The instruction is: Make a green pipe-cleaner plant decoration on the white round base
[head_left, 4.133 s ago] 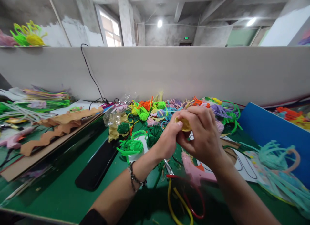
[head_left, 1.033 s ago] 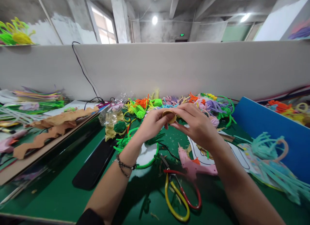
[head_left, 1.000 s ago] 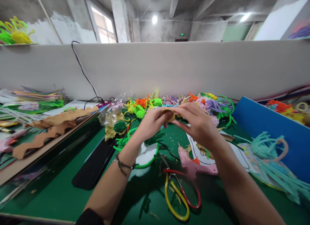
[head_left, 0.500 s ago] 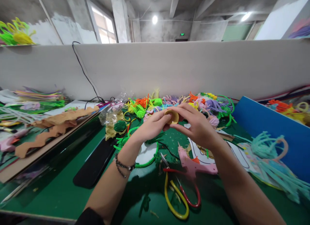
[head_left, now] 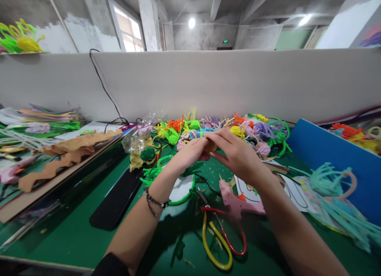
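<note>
Yellowish round piece point(head_left: 210, 146) in the head view, mostly hidden between the fingers of both hands; left hand point(head_left: 190, 151) clamped on its left side, fingertips partly hidden; right hand point(head_left: 239, 155) clamped on it too, fingers across its top, thumb at its lower edge; pink glue gun point(head_left: 238, 204) and scissors point(head_left: 212, 209) lie on the green table point(head_left: 68, 244)

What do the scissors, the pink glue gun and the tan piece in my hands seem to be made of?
Scissors: shiny grey metal blades, by their glint; the smooth, evenly red and yellow handles look like plastic or a plastic coating.
Pink glue gun: probably moulded plastic, from its even colour and soft sheen.
Tan piece: mostly covered; the small patch showing leaves material and finish open.
</note>
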The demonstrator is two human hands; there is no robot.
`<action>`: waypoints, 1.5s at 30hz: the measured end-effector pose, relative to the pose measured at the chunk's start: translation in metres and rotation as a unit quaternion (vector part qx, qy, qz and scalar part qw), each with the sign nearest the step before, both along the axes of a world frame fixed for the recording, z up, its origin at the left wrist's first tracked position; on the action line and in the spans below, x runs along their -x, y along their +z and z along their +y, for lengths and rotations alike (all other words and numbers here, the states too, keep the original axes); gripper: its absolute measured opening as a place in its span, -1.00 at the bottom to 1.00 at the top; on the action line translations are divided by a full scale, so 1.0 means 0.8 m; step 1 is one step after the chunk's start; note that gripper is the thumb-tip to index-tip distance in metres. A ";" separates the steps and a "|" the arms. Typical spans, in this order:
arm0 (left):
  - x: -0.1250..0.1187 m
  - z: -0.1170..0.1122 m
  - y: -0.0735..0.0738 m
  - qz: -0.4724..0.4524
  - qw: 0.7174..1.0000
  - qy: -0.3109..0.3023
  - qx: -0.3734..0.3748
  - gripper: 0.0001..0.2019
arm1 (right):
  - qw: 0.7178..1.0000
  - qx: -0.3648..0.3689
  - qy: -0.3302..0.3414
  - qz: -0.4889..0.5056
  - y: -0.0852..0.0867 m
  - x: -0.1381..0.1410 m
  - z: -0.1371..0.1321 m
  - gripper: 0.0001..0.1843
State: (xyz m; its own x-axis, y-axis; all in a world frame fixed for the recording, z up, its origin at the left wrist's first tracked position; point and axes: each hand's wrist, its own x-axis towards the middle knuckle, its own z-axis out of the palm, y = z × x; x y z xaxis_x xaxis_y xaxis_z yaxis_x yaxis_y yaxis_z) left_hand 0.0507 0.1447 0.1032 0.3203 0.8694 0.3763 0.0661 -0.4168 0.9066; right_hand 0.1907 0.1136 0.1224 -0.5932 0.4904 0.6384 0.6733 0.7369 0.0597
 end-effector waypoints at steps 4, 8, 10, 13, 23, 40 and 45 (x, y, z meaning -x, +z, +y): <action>-0.002 0.004 -0.004 -0.009 0.991 -0.048 0.128 -0.79 | 1.000 -0.010 -0.011 0.000 -0.002 0.001 0.002 -0.70; -0.004 -0.001 -0.001 -0.023 0.989 -0.034 0.140 -0.76 | 0.999 -0.026 -0.025 0.005 -0.002 0.000 0.005 -0.70; -0.007 -0.003 0.000 -0.035 0.994 -0.031 0.103 -0.76 | 0.999 -0.041 -0.033 0.008 -0.001 -0.002 0.006 -0.71; -0.011 -0.003 -0.002 -0.048 0.999 -0.025 0.001 -0.81 | 0.998 -0.048 -0.033 0.020 0.000 -0.003 0.005 -0.72; -0.004 -0.009 0.001 0.017 0.986 0.022 -0.165 -0.77 | 0.998 -0.031 -0.035 0.049 0.004 0.001 -0.008 -0.71; -0.005 -0.016 0.004 -0.027 0.993 -0.077 -0.084 -0.74 | 0.998 -0.056 -0.015 0.019 0.011 -0.001 -0.015 -0.69; -0.008 -0.013 0.003 -0.020 0.995 -0.054 -0.075 -0.79 | 0.994 -0.092 -0.050 -0.035 0.011 0.002 -0.018 -0.69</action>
